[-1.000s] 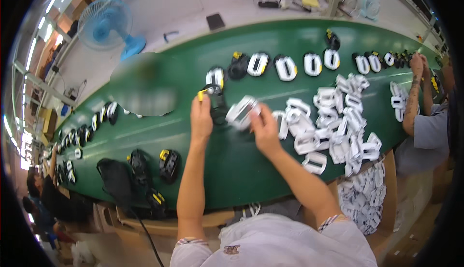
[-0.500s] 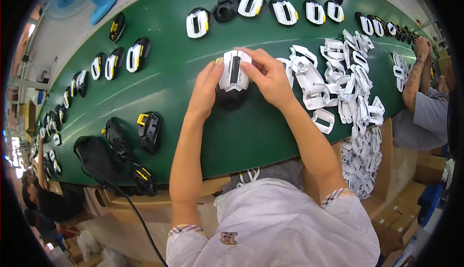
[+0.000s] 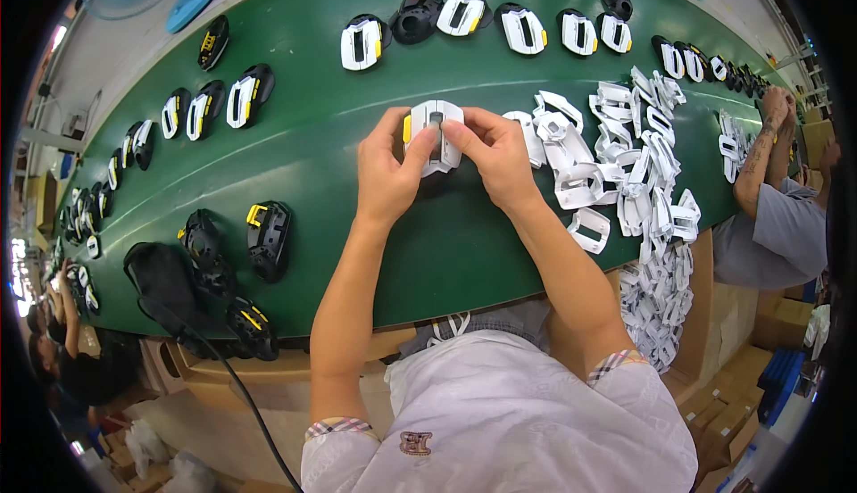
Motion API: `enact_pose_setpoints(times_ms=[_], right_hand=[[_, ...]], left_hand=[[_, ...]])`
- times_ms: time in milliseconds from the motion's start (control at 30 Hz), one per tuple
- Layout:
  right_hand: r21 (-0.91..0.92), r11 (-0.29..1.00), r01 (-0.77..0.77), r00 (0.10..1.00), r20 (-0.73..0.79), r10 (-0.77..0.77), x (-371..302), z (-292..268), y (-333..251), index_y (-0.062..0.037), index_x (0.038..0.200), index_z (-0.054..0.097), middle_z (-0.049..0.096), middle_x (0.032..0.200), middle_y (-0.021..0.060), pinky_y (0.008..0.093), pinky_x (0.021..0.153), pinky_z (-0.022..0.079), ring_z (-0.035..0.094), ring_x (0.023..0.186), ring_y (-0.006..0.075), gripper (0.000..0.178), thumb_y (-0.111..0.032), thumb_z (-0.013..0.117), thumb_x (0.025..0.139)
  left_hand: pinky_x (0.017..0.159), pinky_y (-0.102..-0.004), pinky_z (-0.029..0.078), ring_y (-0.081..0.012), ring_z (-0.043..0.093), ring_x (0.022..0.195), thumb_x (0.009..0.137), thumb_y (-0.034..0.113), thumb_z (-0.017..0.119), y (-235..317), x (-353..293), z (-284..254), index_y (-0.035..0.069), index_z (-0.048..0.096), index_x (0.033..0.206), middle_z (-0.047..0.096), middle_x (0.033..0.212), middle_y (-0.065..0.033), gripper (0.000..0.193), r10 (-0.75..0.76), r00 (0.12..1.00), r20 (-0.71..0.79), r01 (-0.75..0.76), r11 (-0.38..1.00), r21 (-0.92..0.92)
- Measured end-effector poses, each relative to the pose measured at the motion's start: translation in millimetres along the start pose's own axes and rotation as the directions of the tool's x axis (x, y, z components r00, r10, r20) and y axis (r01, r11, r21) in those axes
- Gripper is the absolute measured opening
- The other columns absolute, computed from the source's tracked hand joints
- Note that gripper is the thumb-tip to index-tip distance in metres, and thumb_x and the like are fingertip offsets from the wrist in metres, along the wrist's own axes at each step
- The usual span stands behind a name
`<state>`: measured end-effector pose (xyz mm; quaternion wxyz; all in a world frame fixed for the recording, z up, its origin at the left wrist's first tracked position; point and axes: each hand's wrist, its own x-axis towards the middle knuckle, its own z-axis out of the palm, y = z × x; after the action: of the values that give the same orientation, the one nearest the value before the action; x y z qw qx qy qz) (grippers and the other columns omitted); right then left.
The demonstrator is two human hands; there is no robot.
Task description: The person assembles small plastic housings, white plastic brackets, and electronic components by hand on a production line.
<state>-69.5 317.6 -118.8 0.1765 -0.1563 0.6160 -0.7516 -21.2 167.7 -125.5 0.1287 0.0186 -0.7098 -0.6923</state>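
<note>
Held piece: the white-framed unit (image 3: 451, 113) is between my two hands, left of the white pile (image 3: 636, 212) and apart from it; a yellow tab (image 3: 407, 129) shows on its left edge.
Left fingers: my left hand (image 3: 389, 170) grips that edge, thumb laid over the middle of the face.
Right fingers: my right hand (image 3: 502, 161) clasps the opposite edge, its thumb on the face too, so the piece is pinched from both sides.
Just changed: a second ago the white frame was apart from the black body, one in each hand; half a second ago it lay over it, with black showing at the end toward me. Now both thumbs are on top and hardly any black shows.
What that means: I judge the two parts are now being pressed as one; whether the frame is fully seated, I can't tell.
Finished-looking row: white-and-black units (image 3: 511, 31) stand on the green worktop (image 3: 486, 270), beyond the white pile and to its left.
Black bodies: a few, one with a yellow catch (image 3: 268, 241), lie well left of the pile.
Carton: the box (image 3: 702, 314) nearer me than the pile holds more white frames.
Co-worker: a forearm (image 3: 755, 158) rests right of the pile.
</note>
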Motion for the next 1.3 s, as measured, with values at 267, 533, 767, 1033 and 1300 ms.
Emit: enact_pose_setpoints(times_ms=[267,533,767,1033,1300], right_hand=[[-0.511,0.698,0.502,0.856,0.175,-0.487,0,2,-22,-0.0104,0.09,0.067,0.06,0.107,0.007,0.0351,0.089,0.042,0.054,0.104,0.024,0.022,-0.001,0.067,0.07],[-0.278,0.842,0.463,0.886,0.158,-0.436,-10,14,-9,-0.0073,0.099,0.061,0.047,0.129,0.0125,0.0423,0.101,0.037,0.04,0.125,0.0332,0.041,0.009,0.052,0.063],[-0.08,0.996,-0.031,0.999,0.009,0.032,-5,11,13,0.0034,0.11,0.05,0.06,0.093,0.0072,0.0231,0.072,0.05,0.059,0.08,0.0108,0.033,-0.006,0.062,0.082],[0.029,0.995,0.099,0.983,-0.155,-0.094,-9,22,14,-0.0011,0.094,0.05,0.056,0.087,0.0019,0.022,0.073,0.044,0.053,0.079,0.0065,0.02,-0.001,0.063,0.079],[-0.031,0.999,0.03,0.994,-0.103,-0.033,-13,16,16,-0.003,0.086,0.049,0.055,0.081,0.0012,0.0217,0.071,0.043,0.052,0.077,0.0065,0.018,-0.003,0.064,0.075]], left_hand=[[0.079,-0.0307,0.048,-0.0166,0.061,0.088,0.097,0.049,0.036,-3,9,-3,-0.001,0.053,0.116,0.063,0.097,-0.0049,0.057,-0.101,0.964,-0.246,0.033,0.964,-0.263],[0.055,-0.0234,0.047,-0.0109,0.06,0.063,0.096,0.031,0.05,-3,3,-9,-0.004,0.061,0.099,0.063,0.079,-0.0061,0.038,-0.248,0.959,-0.138,0.199,0.934,-0.298],[0.056,-0.0197,0.046,-0.0056,0.056,0.063,0.096,0.029,0.051,4,2,5,-0.004,0.062,0.105,0.061,0.078,-0.0026,0.036,-0.172,0.972,-0.161,0.134,0.966,-0.22],[0.06,-0.0182,0.039,-0.0019,0.046,0.068,0.099,0.027,0.046,-1,1,24,0.003,0.048,0.092,0.053,0.076,0.0015,0.025,-0.051,0.938,-0.343,-0.069,0.942,-0.329],[0.058,-0.0185,0.037,-0.0027,0.044,0.067,0.099,0.02,0.044,7,-7,23,0.002,0.045,0.096,0.05,0.078,0.0005,0.018,0.105,0.916,-0.387,-0.169,0.976,-0.134]])
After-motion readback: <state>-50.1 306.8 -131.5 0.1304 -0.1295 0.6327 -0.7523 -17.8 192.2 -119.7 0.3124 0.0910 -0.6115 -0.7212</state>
